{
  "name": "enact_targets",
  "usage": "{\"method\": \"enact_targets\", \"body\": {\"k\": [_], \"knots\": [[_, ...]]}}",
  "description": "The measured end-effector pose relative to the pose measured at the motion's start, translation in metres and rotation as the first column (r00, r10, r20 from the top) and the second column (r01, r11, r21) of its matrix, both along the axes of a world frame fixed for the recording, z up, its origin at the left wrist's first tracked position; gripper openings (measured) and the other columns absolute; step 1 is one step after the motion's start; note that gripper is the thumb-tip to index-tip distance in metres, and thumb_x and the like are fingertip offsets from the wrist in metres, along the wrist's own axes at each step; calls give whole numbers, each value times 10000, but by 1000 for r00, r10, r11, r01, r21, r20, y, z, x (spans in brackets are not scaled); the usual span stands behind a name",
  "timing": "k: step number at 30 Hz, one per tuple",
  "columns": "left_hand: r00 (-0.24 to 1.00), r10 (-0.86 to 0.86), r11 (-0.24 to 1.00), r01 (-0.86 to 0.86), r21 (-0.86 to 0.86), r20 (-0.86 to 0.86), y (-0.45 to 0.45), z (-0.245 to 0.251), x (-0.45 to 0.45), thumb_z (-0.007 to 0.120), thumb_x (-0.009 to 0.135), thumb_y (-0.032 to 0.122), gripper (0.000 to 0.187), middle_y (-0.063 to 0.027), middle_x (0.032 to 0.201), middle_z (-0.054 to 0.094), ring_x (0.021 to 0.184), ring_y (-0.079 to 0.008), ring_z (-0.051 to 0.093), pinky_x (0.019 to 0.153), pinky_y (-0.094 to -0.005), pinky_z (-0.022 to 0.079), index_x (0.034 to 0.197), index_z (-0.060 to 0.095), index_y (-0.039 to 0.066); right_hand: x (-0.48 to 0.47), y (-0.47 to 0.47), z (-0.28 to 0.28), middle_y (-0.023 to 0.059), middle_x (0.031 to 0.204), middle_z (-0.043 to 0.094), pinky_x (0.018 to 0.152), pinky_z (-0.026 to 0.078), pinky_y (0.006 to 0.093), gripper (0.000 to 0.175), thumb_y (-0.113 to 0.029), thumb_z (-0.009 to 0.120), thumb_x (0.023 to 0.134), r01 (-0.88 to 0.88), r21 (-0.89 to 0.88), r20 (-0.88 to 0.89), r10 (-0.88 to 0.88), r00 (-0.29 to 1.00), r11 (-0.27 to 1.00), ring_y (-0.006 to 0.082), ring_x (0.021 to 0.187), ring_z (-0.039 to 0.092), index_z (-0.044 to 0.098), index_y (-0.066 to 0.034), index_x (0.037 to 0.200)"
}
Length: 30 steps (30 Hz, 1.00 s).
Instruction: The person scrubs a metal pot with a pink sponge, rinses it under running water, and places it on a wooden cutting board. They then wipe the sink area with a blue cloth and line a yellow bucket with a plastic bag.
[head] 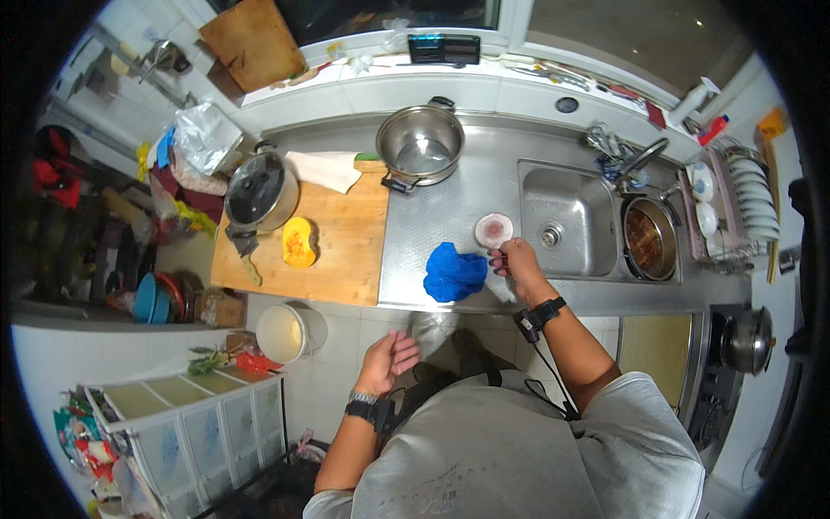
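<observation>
My right hand [519,265] is over the front of the steel counter, its thumb and fingers at the near edge of a small round pale disc [494,229] with a reddish centre. What the disc is made of is not clear. Just left of that hand lies a crumpled blue cloth [455,272]. My left hand [390,359] hangs in front of the counter edge, palm partly turned up, holding nothing. Farther left, a cut piece of pumpkin [300,243] rests on a wooden cutting board [343,253], with a cleaver [245,253] beside it.
A steel pot [420,144] stands behind the cloth. On the board's left is a lidded pot [260,188]. The sink [570,220] lies to the right, with a pot of brownish contents [650,239] beside it. A white bucket [288,332] stands on the floor.
</observation>
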State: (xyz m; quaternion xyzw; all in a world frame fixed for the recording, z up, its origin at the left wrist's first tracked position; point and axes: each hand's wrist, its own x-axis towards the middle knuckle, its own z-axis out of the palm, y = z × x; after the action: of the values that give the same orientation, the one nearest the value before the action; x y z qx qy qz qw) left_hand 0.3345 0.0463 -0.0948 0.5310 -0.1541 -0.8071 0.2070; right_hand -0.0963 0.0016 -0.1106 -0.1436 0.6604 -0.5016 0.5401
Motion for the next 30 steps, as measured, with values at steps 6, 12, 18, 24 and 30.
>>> {"method": "enact_targets", "body": {"k": [6,12,18,24,30], "knots": [[813,522,824,-559,96,259,117,-46,141,632,1198,451,522,-204,1399,708,1249,-384,721,1067,-552,628,1488,610,17,11,-29,-4,3,925,717,585,497,297,157,-232,737,1109,-168,86,-355,187,916,982,117,743,630,699,-81,1129],[535,839,544,-829,130,-103,248,-95,247,708,1149,496,438,-152,1344,726,1246,-373,725,1109,-551,589,1321,662,95,91,-32,18,-26,953,677,677,487,261,89,-161,711,1144,-466,-189,-638,252,727,864,63,764,573,703,-73,1131],[203,972,188,-973,133,116,254,-99,309,711,1141,516,526,-145,1398,715,1332,-353,689,1178,-538,551,1444,662,89,279,-64,39,-24,905,684,649,498,260,74,-83,761,1090,-722,-64,-282,682,675,688,73,733,598,715,-65,1146],[178,982,177,-984,15,62,206,-68,433,682,1166,503,562,-152,1367,720,1278,-345,702,1140,-521,577,1489,601,50,504,-129,29,-12,896,677,643,522,282,100,-73,755,1091,-830,-69,-313,778,545,553,88,725,618,712,-27,1169],[154,988,154,-988,-10,17,159,-43,543,665,1185,476,422,-125,1259,737,1190,-338,718,1124,-520,577,1330,666,80,681,-191,84,55,1083,764,761,606,298,206,-91,755,1086,-937,-159,-429,832,351,313,122,905,713,722,-16,1275]]}}
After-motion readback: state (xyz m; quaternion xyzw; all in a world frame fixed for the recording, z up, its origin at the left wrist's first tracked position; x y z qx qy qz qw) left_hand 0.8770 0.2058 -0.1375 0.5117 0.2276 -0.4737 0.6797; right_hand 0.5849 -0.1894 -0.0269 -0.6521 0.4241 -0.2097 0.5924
